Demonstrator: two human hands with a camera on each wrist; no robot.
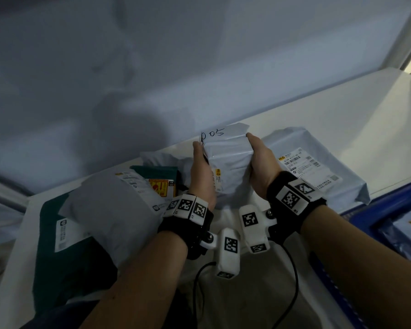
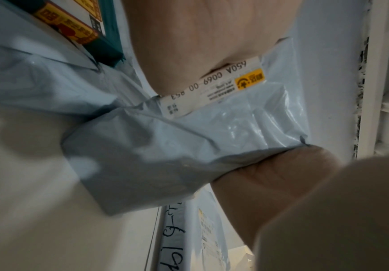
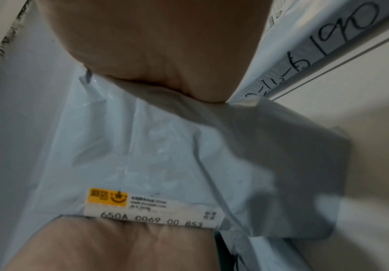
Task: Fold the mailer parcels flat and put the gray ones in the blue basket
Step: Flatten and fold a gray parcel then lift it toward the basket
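Observation:
A pale gray mailer parcel [image 1: 228, 160] marked "005" is held upright above the white table [image 1: 342, 110], between both hands. My left hand [image 1: 201, 169] grips its left side and my right hand [image 1: 259, 160] grips its right side, fingers wrapped behind it. Its white label with a yellow logo [image 2: 214, 86] lies under the left palm, and the same label [image 3: 151, 209] shows in the right wrist view. The blue basket [image 1: 380, 210] stands at the right edge with a wrapped parcel [image 1: 408, 224] inside.
A flat gray mailer [image 1: 318, 162] lies right of the held one. A large gray mailer [image 1: 109, 210] rests over a dark green one [image 1: 57, 257] at the left. Another green mailer [image 1: 159, 179] with an orange sticker lies behind. A wall [image 1: 152, 67] backs the table.

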